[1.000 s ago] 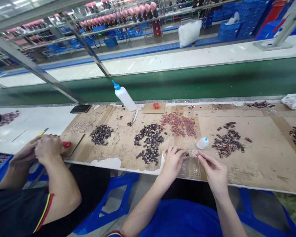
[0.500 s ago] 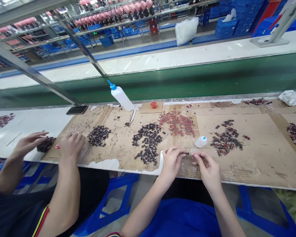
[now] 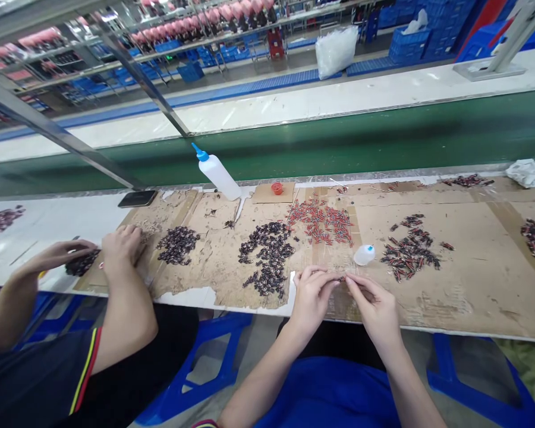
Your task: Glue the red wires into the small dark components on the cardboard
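Left hand (image 3: 311, 292): thumb and index finger pinching a tiny dark piece (image 3: 342, 278), other fingers curled. Right hand (image 3: 377, 303): thumb and index finger pinched on the right end of that same piece. Too small to tell if it's one part or two joined. Piece sits between the two sets of fingertips, just above brown cardboard sheeting (image 3: 468, 255) covering the bench.

Just beyond right hand: squat translucent white plastic bottle with a blue tip (image 3: 364, 255), apart from the fingers. Right of right hand: loose pile of slim red-and-black pieces (image 3: 412, 252).

Beyond left hand, slightly left: spread of small shiny black pieces (image 3: 274, 258). Farther out, ahead of both hands: scatter of slim red pieces (image 3: 336, 223). Past left hand, toward the far edge: small round red cup (image 3: 277, 188) on a cardboard square (image 3: 261, 195); left of that, tall white plastic bottle with a blue nozzle (image 3: 220, 178).

Well left of left hand: co-worker's dark sleeve (image 3: 40, 380) with yellow-and-red trim, arms over the bench.
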`<state>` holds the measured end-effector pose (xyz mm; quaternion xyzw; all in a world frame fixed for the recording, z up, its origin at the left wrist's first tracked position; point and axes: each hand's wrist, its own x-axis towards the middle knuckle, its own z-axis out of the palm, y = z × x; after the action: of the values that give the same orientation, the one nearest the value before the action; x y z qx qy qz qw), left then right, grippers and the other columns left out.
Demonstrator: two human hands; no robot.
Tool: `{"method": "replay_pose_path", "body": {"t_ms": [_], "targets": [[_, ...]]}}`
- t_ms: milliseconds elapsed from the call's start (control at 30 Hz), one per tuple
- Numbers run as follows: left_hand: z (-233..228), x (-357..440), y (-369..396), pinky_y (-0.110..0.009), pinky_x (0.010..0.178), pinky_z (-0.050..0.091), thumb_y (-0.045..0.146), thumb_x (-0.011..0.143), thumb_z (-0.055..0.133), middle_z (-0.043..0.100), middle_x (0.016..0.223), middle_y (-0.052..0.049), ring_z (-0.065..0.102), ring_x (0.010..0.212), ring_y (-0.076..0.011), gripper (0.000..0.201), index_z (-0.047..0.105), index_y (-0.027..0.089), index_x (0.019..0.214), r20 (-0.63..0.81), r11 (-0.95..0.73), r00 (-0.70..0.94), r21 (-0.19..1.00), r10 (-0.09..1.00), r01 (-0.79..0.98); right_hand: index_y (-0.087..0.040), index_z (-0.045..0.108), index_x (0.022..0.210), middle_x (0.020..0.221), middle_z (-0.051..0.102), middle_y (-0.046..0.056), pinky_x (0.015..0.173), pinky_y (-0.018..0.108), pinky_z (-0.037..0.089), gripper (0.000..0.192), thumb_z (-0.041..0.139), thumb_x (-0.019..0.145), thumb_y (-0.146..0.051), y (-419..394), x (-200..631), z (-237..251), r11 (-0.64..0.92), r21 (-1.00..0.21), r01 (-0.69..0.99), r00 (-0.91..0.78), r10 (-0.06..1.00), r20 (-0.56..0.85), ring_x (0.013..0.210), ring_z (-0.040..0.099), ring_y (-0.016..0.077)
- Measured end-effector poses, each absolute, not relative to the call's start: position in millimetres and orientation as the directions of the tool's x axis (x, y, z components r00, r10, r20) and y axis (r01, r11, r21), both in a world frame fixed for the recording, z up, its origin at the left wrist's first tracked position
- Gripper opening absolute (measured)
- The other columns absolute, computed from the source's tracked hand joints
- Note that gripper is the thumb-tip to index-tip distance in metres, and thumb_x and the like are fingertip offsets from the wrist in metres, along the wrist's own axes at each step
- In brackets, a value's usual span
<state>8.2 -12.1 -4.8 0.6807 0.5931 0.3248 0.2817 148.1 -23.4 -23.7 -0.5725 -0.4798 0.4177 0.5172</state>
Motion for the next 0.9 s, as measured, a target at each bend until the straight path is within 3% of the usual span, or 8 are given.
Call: {"method": "replay_pose_path", "body": {"t_ms": [167, 467, 667, 900], "targets": [[0, 8, -13, -0.041, 0.093, 0.04, 0.017, 0.088, 0.062, 0.075, 0.089, -0.002, 0.061, 0.095, -0.0201, 0.015, 0.074, 0.025, 0.089, 0.079, -0.127, 0.108, 0.817, 0.991, 0.562, -0.018, 0.077, 0.087, 0.087, 0.077, 0.01, 0.073, 0.039, 0.062, 0.038, 0.071, 0.073, -0.053, -24, 146, -20, -0.067, -0.996, 0.055, 0.182, 0.982, -0.056, 0.074, 0.074, 0.0246], [-3, 9, -15, -0.035, 0.09, 0.048, 0.02, 0.086, 0.061, 0.072, 0.094, -0.006, 0.062, 0.094, -0.0198, 0.012, 0.072, 0.021, 0.092, 0.023, -0.056, 0.096, 0.933, 0.995, 0.355, -0.021, 0.077, 0.087, 0.088, 0.076, 0.008, 0.08, 0.038, 0.058, 0.025, 0.065, 0.081, -0.043, -26, 150, -14, 0.091, -0.974, 0.206, 0.145, 0.982, 0.122, 0.083, 0.071, 0.023], [-4, 10, -16, -0.035, 0.089, 0.047, 0.021, 0.084, 0.062, 0.07, 0.092, -0.006, 0.061, 0.093, -0.0196, 0.01, 0.07, 0.02, 0.09, -0.043, 0.007, 0.087, 0.925, 0.995, 0.381, -0.022, 0.077, 0.085, 0.087, 0.075, 0.007, 0.075, 0.035, 0.059, 0.021, 0.066, 0.08, -0.04, -23, 159, -16, 0.101, -0.962, 0.254, 0.028, 0.993, 0.112, 0.081, 0.071, 0.0222], [5, 14, -16, -0.036, 0.088, 0.046, 0.018, 0.084, 0.061, 0.072, 0.09, -0.004, 0.06, 0.093, -0.0205, 0.011, 0.07, 0.022, 0.088, -0.02, -0.032, 0.11, 0.89, 0.994, 0.455, -0.019, 0.075, 0.084, 0.079, 0.074, 0.007, 0.068, 0.034, 0.059, 0.024, 0.069, 0.077, -0.041, -26, 155, -19, 0.072, -0.975, 0.21, 0.108, 0.989, 0.096, 0.069, 0.069, 0.0197]]}}
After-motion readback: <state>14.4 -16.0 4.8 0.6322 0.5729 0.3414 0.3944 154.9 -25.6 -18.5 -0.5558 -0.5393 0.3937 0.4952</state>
